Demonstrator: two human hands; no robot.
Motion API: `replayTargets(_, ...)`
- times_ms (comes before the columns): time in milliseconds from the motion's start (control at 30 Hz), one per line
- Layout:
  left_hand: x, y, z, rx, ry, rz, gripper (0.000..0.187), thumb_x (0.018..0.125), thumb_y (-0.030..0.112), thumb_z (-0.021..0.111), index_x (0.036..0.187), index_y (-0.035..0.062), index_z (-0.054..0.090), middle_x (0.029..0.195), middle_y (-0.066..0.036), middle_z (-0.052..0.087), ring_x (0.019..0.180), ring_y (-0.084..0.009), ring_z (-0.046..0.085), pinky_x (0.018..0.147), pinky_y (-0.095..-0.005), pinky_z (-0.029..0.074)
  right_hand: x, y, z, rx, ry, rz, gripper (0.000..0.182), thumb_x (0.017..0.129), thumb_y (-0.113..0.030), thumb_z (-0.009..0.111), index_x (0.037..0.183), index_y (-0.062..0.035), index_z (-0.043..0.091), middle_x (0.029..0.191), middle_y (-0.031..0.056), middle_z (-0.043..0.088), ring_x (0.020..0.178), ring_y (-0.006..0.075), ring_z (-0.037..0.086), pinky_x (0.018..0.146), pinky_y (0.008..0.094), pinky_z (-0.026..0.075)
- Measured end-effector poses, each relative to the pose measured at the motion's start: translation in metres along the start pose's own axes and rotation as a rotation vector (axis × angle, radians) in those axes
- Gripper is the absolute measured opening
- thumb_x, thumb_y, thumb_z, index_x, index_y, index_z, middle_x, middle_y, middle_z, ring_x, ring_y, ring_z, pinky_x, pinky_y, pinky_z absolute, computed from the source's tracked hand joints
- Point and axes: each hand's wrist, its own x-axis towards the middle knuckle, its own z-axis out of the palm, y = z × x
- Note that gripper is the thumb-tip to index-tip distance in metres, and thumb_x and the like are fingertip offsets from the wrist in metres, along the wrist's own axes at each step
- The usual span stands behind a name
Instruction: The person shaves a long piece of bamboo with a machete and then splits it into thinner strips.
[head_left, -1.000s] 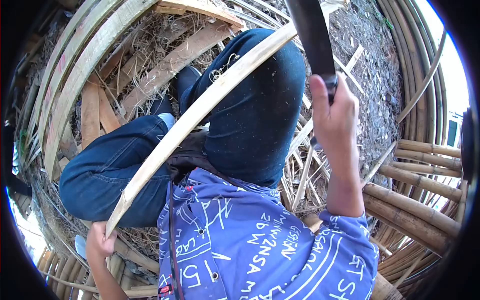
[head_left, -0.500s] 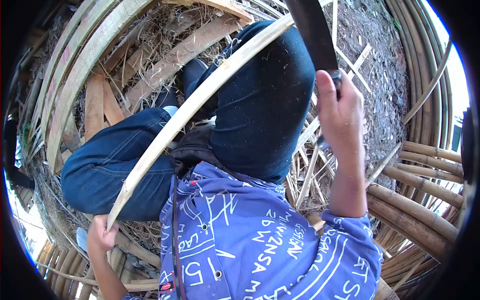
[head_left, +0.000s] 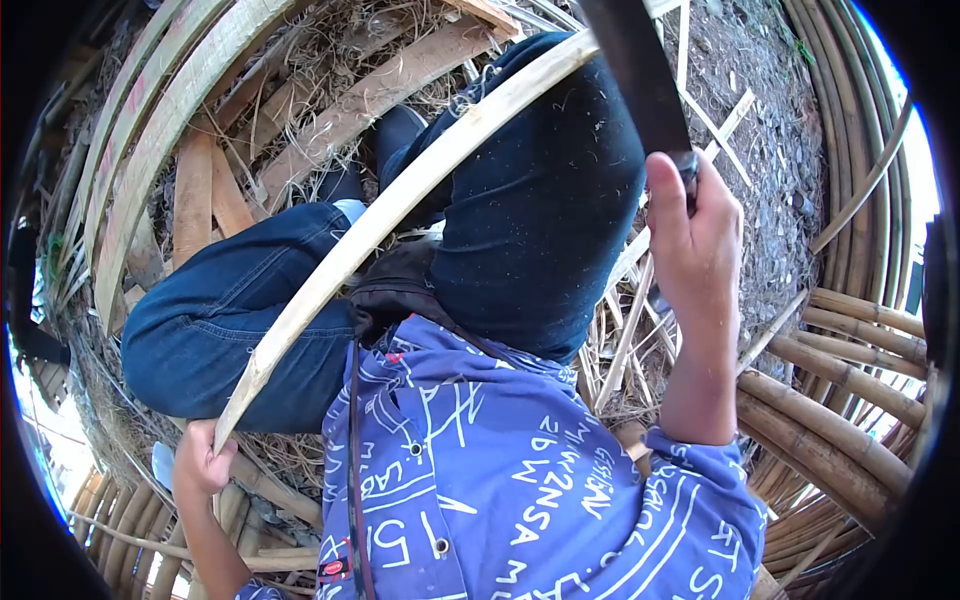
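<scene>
A long pale bamboo strip (head_left: 370, 222) runs slantwise across my lap, over both thighs. My left hand (head_left: 204, 458) is closed around its near end at the lower left. On the right, my right hand (head_left: 692, 225) is wrapped around the handle of a broad dark machete (head_left: 640, 80), thumb pointing up along it. The blade lies across the far end of the strip, just beyond my raised knee (head_left: 560, 170). Its tip runs out of view at the top. Most of the handle is hidden in my fist.
Pale curved strips (head_left: 165, 130) stand at the upper left, beside flat wooden boards (head_left: 375, 90). Shavings (head_left: 340, 125) litter the ground. Bamboo poles (head_left: 835, 420) are stacked at the right, and more poles (head_left: 130, 525) lie at the lower left.
My right hand and the machete appear slightly lower and further right. The strip and my left hand have shifted only a little; both grips are unchanged.
</scene>
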Motion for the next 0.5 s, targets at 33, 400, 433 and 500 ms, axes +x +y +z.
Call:
replayTargets(33,0.0,0.003,0.0,-0.008,0.002,-0.008,0.017,0.063,0.011,0.057,0.065,-0.0042,0.05,0.053,-0.019,0.043,0.05,-0.0335,0.046,0.05,-0.039,0.036,0.0,0.004,0.007,0.016,0.054,0.0,0.044,0.092,-0.042,0.058,0.082,0.0005,0.056,0.057,0.013,0.056,0.05,0.027,0.058,0.051,0.0337,0.044)
replayTargets(400,0.002,0.016,-0.007,0.011,-0.101,0.111,0.015,0.06,0.009,0.057,0.067,-0.0031,0.056,0.058,-0.021,0.051,0.056,-0.039,0.053,0.053,-0.0392,0.04,-0.022,0.007,-0.017,0.07,0.074,0.021,0.048,0.093,-0.047,0.056,0.082,-0.0007,0.057,0.057,0.0052,0.053,0.051,0.0127,0.051,0.049,0.03,0.04)
replayTargets(433,0.003,0.019,-0.008,0.026,-0.127,0.06,0.015,0.058,0.009,0.057,0.069,-0.0018,0.059,0.06,-0.022,0.054,0.058,-0.0403,0.054,0.054,-0.0386,0.041,-0.024,0.008,-0.017,0.059,0.04,0.029,0.047,0.093,-0.046,0.056,0.083,-0.0004,0.057,0.057,0.0054,0.054,0.051,0.013,0.051,0.049,0.0299,0.04)
replayTargets(500,0.006,0.013,-0.011,0.044,-0.16,0.063,0.015,0.058,0.009,0.057,0.07,-0.0013,0.059,0.06,-0.021,0.054,0.058,-0.0403,0.054,0.054,-0.0386,0.041,-0.029,0.01,-0.012,0.027,0.003,0.006,0.046,0.094,-0.045,0.056,0.084,0.0001,0.058,0.057,0.0062,0.054,0.051,0.0146,0.053,0.05,0.03,0.04)
